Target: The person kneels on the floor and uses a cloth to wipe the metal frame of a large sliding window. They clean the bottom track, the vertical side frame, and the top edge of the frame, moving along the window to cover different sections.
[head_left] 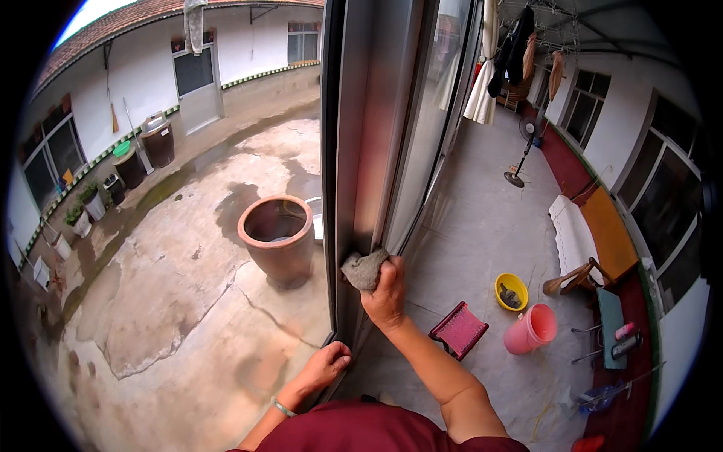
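A grey rag (363,270), bunched up, is pressed against the upright metal door frame (367,151) in the middle of the view. My right hand (386,295) is closed round the rag, its arm reaching up from the lower right. Lower down and to the left, my left hand (325,364) is curled closed beside the foot of the frame. What its fingers hold, if anything, is hidden. A pale bangle (284,407) circles the left wrist. The glass panel (431,113) runs away from me along the right side of the frame.
A large brown crock (277,237) stands in the yard at left. To the right are a pink stool (459,330), a yellow basin (511,291) with a dark cloth, a pink bucket (531,330), a wooden bench (608,233) and a standing fan (520,162).
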Motion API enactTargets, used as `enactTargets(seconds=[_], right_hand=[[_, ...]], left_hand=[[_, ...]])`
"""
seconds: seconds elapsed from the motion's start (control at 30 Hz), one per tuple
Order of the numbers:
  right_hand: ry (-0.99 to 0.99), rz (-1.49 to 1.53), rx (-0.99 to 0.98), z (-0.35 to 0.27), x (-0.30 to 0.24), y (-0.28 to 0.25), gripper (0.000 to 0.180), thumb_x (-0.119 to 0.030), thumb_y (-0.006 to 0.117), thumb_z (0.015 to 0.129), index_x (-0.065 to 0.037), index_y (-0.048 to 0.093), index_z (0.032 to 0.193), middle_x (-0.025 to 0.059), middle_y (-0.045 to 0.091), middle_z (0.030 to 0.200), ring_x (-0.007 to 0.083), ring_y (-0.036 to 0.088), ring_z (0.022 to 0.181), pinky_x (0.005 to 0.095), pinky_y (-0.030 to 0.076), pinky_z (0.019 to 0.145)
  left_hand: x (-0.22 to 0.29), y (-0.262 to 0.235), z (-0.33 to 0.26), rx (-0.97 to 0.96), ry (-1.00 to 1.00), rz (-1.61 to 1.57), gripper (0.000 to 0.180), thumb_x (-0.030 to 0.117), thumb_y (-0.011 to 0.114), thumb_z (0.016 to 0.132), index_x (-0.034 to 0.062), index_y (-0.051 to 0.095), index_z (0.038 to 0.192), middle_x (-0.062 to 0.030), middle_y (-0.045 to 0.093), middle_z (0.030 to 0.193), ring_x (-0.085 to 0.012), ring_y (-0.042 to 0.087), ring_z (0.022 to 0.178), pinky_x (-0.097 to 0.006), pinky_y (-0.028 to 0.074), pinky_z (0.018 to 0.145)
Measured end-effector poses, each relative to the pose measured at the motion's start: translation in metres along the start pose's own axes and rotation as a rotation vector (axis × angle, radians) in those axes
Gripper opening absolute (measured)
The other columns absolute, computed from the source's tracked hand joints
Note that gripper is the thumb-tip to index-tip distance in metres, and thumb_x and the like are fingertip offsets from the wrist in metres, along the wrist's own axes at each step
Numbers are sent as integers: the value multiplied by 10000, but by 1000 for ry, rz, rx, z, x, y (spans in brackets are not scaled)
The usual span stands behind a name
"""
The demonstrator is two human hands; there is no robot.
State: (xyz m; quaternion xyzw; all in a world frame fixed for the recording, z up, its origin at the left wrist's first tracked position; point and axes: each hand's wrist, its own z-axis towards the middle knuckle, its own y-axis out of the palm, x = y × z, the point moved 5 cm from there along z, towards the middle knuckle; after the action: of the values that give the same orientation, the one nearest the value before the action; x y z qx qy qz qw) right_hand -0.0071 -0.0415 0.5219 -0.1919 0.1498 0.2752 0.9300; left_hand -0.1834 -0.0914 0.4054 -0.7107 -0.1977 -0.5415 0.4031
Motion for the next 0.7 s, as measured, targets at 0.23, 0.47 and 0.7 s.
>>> enactTargets(seconds=[0.23,0.47,0.7], right_hand=[[-164,58,370,134,-81,-69,564,97,711,653,12,543,1184,150,536,1168,344,526,1110,413,434,957],[-495,-294,438,182,-113,-26,523,-14,643,738,-36,591,1258,88,597,1259,286,515,1196,445,337,986],[-265,-190,119,49,-69,6,660,-253,561,853,59,436,1421,203,530,1403,302,494,1251,479,309,1003]], left_hand=[[5,-5,-6,56,0,-38,116,125,590,977,22,594,1031,-59,627,876,-153,561,808,-315,482,750],[25,-11,-14,90,8,-65,115,115,596,992,26,622,1060,-32,650,946,-113,572,874,-285,487,786],[24,-10,-15,29,-8,31,128,100,592,989,4,620,1068,-44,660,950,-125,580,892,-296,491,804]])
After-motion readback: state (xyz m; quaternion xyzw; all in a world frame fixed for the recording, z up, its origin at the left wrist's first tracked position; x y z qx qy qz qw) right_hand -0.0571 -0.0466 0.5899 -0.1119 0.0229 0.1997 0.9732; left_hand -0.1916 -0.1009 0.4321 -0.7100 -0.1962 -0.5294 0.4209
